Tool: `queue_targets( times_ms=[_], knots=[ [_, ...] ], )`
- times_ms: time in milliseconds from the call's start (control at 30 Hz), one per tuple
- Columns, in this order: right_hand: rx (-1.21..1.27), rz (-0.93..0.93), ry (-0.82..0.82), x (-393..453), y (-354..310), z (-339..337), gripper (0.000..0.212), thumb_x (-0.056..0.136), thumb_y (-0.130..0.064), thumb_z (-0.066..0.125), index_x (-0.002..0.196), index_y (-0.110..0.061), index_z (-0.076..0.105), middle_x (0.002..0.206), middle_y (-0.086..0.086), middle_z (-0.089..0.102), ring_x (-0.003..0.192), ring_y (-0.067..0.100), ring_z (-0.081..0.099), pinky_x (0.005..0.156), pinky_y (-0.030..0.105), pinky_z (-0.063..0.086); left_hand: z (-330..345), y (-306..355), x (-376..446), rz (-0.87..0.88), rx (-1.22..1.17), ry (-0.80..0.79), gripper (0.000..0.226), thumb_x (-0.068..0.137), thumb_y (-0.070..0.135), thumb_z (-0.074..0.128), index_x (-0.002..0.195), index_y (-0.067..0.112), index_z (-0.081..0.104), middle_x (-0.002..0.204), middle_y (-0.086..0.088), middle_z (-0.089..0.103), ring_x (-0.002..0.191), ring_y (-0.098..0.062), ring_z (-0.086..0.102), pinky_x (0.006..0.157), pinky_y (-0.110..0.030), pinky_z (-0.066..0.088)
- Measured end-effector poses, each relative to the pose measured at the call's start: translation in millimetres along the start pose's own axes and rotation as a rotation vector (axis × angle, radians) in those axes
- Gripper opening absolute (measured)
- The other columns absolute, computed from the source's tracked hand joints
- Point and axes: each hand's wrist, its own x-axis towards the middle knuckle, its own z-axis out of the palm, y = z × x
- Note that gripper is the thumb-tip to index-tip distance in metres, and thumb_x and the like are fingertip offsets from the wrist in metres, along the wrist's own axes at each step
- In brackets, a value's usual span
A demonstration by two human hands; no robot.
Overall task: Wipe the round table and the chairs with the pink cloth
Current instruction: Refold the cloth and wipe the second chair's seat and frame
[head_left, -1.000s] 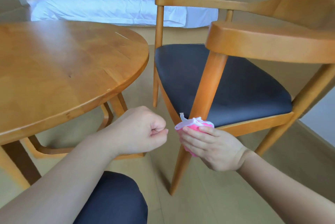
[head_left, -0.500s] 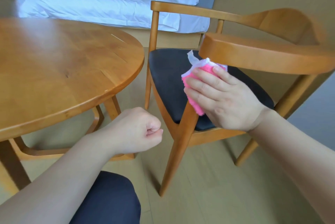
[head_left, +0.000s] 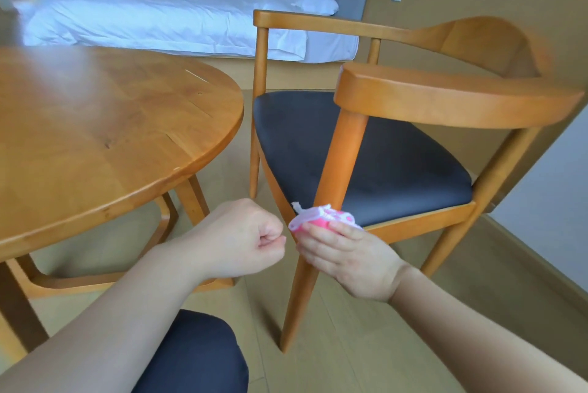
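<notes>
— Pink cloth (head_left: 321, 221), bunched with a white hem showing: where is it now?

— Head view: pressed against the chair's front leg (head_left: 331, 170), down at seat-rail height, beside the near corner of the dark seat (head_left: 366, 157). The right hand (head_left: 353, 255) holds it, fingers curled round the wad and the leg together.

— And half a second back?

— It was high on that same leg, just under the armrest (head_left: 445, 99). A second back it was low again. So the hand is stroking up and down the leg; I'd judge this leg nearly done, with the other legs and rails still to come.

— The left hand (head_left: 245, 240)?

— A closed fist holding nothing, hovering just beside the cloth, unchanged.

— Surfaces?

— The chair (head_left: 477, 52) is smooth, glossy honey-coloured wood, its legs round and tapering, its backrest one broad curved band. The seat pad looks matte and slightly soft. The round table (head_left: 105, 125) has the same varnished wood, a rounded edge, bare near us. The cloth looks fluffy, likely microfibre.
</notes>
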Motion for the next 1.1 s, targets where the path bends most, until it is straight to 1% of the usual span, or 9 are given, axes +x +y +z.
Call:
queue_targets(
  times_ms=[167, 300, 467, 533, 600, 800, 933, 1033, 1100],
  knots=[
    [0.033, -0.06, -0.064, -6.5, -9.9, 6.8, 0.056, 0.1, -0.016, 0.013, 0.129, -0.023, 0.061, 0.14, -0.006, 0.053, 0.136, 0.016, 0.042, 0.118, 0.038, 0.009, 5.4, 2.0, 4.7, 0.008, -0.007, -0.006, 0.041, 0.079, 0.04, 0.044, 0.05, 0.019, 0.024, 0.046, -0.001, 0.029, 0.048, -0.018, 0.037, 0.043, -0.026, 0.029],
    [0.057, -0.157, -0.064, -16.0, -10.3, 5.0, 0.039, 0.099, -0.024, 0.036, 0.125, -0.026, 0.065, 0.138, -0.011, 0.055, 0.135, 0.014, 0.043, 0.118, 0.035, 0.02, 8.6, 8.8, 11.9, 0.038, -0.005, -0.025, 0.042, 0.081, 0.041, 0.044, 0.052, 0.017, 0.025, 0.046, -0.002, 0.031, 0.049, -0.019, 0.038, 0.044, -0.032, 0.034],
    [0.12, -0.139, 0.039, -32.6, -0.2, -1.1, 0.044, 0.103, -0.017, 0.029, 0.117, -0.024, 0.07, 0.132, -0.01, 0.06, 0.131, 0.015, 0.048, 0.115, 0.037, 0.029, 15.2, 25.9, 29.7, 0.098, -0.032, -0.043, 0.043, 0.082, 0.032, 0.054, 0.055, 0.012, 0.028, 0.048, -0.006, 0.033, 0.049, -0.023, 0.037, 0.044, -0.036, 0.033],
    [0.147, -0.094, 0.057, -47.1, 4.9, -0.7, 0.036, 0.101, -0.018, 0.039, 0.117, -0.022, 0.07, 0.131, -0.008, 0.061, 0.13, 0.017, 0.049, 0.113, 0.039, 0.034, 17.2, 33.4, 36.6, 0.116, -0.042, -0.043, 0.042, 0.081, 0.03, 0.055, 0.056, 0.01, 0.027, 0.05, -0.008, 0.033, 0.05, -0.023, 0.036, 0.045, -0.036, 0.031],
    [0.176, -0.013, 0.051, -65.7, 13.7, 0.4, 0.03, 0.095, -0.019, 0.05, 0.119, -0.019, 0.069, 0.131, -0.004, 0.061, 0.13, 0.021, 0.05, 0.109, 0.042, 0.039, 20.1, 41.6, 42.5, 0.136, -0.041, -0.049, 0.041, 0.081, 0.031, 0.053, 0.057, 0.01, 0.027, 0.05, -0.008, 0.033, 0.05, -0.023, 0.036, 0.046, -0.035, 0.032],
    [0.265, 0.21, -0.071, -127.6, 46.3, -2.8, 0.034, 0.09, -0.016, 0.057, 0.123, -0.013, 0.066, 0.133, 0.003, 0.059, 0.128, 0.029, 0.051, 0.103, 0.049, 0.043, 38.6, 78.5, 69.2, 0.21, -0.093, -0.098, 0.045, 0.084, 0.042, 0.045, 0.055, 0.012, 0.027, 0.05, -0.006, 0.037, 0.054, -0.021, 0.038, 0.049, -0.035, 0.032],
    [0.462, 0.557, -0.03, -159.2, 59.0, -12.8, 0.04, 0.085, -0.003, 0.061, 0.125, -0.006, 0.064, 0.129, 0.008, 0.062, 0.123, 0.035, 0.055, 0.102, 0.054, 0.042, 57.2, 107.8, 104.1, 0.246, -0.16, -0.129, 0.043, 0.086, 0.041, 0.05, 0.055, 0.016, 0.032, 0.052, 0.001, 0.039, 0.057, -0.016, 0.04, 0.05, -0.033, 0.034],
    [0.625, 0.802, -0.025, -181.4, 65.3, -15.3, 0.037, 0.091, -0.001, 0.059, 0.128, -0.007, 0.061, 0.118, 0.003, 0.065, 0.116, 0.02, 0.057, 0.107, 0.039, 0.041, 74.5, 132.3, 137.0, 0.243, -0.217, -0.153, 0.03, 0.087, 0.038, 0.052, 0.065, 0.018, 0.046, 0.062, 0.007, 0.049, 0.065, -0.011, 0.048, 0.056, -0.033, 0.043],
    [0.838, 1.029, 0.006, -192.8, 72.9, -22.5, 0.025, 0.099, -0.02, 0.053, 0.112, -0.007, 0.068, 0.088, -0.007, 0.062, 0.088, 0.007, 0.055, 0.093, 0.03, 0.045, 84.7, 152.2, 160.6, 0.244, -0.289, -0.159, 0.017, 0.088, 0.033, 0.054, 0.075, 0.022, 0.05, 0.074, 0.01, 0.052, 0.07, -0.007, 0.05, 0.063, -0.032, 0.046]
  ],
)
